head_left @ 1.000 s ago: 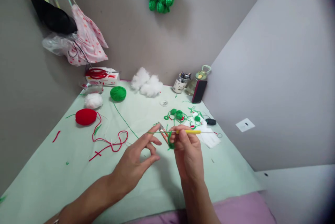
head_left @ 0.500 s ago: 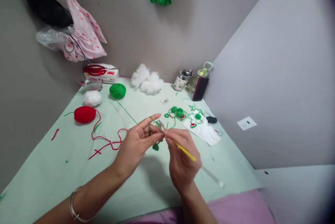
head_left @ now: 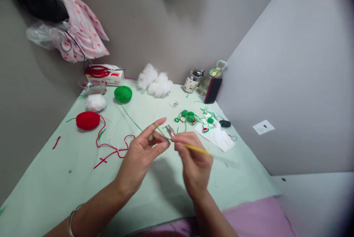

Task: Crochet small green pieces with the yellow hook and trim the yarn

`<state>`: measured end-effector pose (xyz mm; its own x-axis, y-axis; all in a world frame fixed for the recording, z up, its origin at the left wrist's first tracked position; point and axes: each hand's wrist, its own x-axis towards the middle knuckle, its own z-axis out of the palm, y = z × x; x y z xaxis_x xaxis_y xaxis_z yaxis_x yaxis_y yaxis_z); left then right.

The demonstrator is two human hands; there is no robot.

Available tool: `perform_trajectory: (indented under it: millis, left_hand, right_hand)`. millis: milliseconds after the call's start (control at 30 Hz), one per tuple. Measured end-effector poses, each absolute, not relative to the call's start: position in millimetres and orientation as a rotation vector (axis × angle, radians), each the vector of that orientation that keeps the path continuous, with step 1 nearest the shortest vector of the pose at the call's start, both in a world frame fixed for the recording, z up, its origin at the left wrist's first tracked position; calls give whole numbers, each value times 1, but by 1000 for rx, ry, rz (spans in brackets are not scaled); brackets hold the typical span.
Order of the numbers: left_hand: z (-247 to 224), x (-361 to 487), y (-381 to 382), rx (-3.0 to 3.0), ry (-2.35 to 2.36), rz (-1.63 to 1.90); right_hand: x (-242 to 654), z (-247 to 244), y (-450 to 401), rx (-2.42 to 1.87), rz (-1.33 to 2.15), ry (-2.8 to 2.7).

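Note:
My left hand [head_left: 139, 157] has green yarn [head_left: 160, 131] looped over its raised index finger and pinched between thumb and fingers. That strand runs back to a green yarn ball [head_left: 123, 94] on the table. Close beside it, my right hand [head_left: 195, 165] grips a yellow crochet hook [head_left: 197, 150] like a pen. The hook's tip is hidden at the left fingertips, and its pale rear end is blurred. Just beyond the fingers lie small thread snips [head_left: 170, 130]. Any crochet piece in the left fingers is hidden.
A red yarn ball [head_left: 87, 120] and white yarn ball [head_left: 95, 102] sit at left. White stuffing [head_left: 159, 85], a pen cup [head_left: 191, 82], a bottle [head_left: 204, 85] and a phone [head_left: 213, 90] stand at the back. Small green crochet pieces [head_left: 190, 116] lie right of centre near white paper [head_left: 218, 141].
The hook has swung to a flatter angle. The small green piece that hung below the left fingers is out of sight now. The camera view has tilted down slightly.

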<state>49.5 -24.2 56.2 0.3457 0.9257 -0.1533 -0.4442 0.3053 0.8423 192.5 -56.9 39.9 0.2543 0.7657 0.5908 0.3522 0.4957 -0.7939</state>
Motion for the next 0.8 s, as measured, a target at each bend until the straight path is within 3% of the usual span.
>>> perform_trajectory:
  millis: [67,133,300,433,633,800]
  left_hand:
    - [55,51,-27,734,686,958]
    - [54,49,-26,652,649,860]
    - [56,39,-20,676,687,877]
    - [57,39,-23,820,693,917]
    - [56,44,-22,796,704,947]
    - [54,47,-19,657,648,896]
  right_hand:
    - [189,37,-59,-1084,112,-1501]
    - [191,37,-60,-1064,72,-1479]
    - [201,45,-53,-983,623,-1046]
    - [193,47,-48,-936,716,-1127]
    - [183,46,-50,-1003,464,-1357]
    - [186,37,-55,-1027,-74,-1643]
